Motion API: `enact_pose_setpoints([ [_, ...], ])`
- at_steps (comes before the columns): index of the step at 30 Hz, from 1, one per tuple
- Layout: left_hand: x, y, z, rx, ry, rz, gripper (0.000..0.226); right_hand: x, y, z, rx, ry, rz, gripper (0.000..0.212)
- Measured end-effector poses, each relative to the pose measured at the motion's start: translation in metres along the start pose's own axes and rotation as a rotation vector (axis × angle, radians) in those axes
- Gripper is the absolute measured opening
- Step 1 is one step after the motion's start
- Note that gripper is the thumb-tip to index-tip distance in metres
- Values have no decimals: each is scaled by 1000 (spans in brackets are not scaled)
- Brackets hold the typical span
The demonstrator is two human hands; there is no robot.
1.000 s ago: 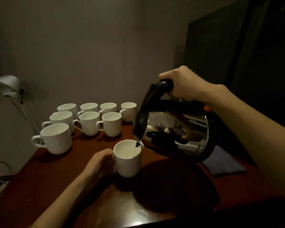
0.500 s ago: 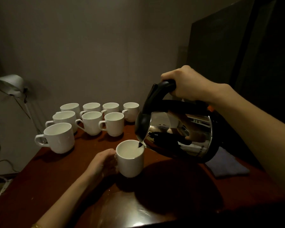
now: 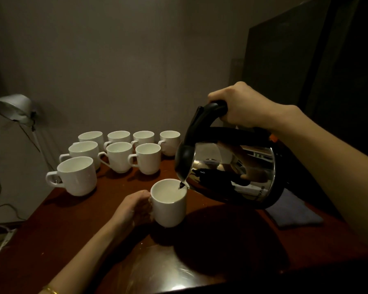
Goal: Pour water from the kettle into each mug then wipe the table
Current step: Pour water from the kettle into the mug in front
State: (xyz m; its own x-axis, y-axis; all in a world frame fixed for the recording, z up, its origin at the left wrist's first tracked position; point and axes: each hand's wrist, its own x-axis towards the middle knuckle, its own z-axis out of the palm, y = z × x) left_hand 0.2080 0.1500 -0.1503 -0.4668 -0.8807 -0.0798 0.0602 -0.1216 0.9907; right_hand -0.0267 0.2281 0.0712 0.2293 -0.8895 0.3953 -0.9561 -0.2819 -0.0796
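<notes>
A: Kettle [image 3: 232, 172] position relative to the hands?
B: The kettle is held above the table [image 3: 51, 240], tilted left; its black handle [image 3: 212, 111] is gripped by the curled fingers of the right hand [image 3: 242, 107]. Its spout is placed just over the rim of the near mug [image 3: 169, 206], which is clasped at its handle side by the left hand [image 3: 136, 206].

A: Appearance?
B: A mirrored steel body with black lid and base is shown. The near mug is white, upright, on the dark red table. Eight more white mugs [image 3: 119, 153] are grouped behind it; a folded grey cloth [image 3: 295, 213] is seen below the kettle's base.
</notes>
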Motion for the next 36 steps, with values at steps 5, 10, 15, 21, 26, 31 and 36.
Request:
enact_pose_setpoints([
  [5,0,1,2,3,21,-12,21,1,-1,0,1,-6,-3,26],
  [10,-1,2,3,-7,22,-14,21,3,-2,0,-22,-4,-10,24],
  [15,0,0,1,-20,15,-6,24,3,-1,0,-18,-6,-5,23],
  [21,-1,1,1,-34,3,-14,20,4,-4,0,-20,-15,4,31],
  [26,1,0,3,-67,23,-30,23,4,-5,-1,-25,-17,-1,24],
  [31,1,-1,0,-56,-12,-23,19,4,-5,-1,-28,-11,0,24],
  [36,1,-1,0,-51,-15,-20,18,5,-6,-1,-35,-18,-11,30],
])
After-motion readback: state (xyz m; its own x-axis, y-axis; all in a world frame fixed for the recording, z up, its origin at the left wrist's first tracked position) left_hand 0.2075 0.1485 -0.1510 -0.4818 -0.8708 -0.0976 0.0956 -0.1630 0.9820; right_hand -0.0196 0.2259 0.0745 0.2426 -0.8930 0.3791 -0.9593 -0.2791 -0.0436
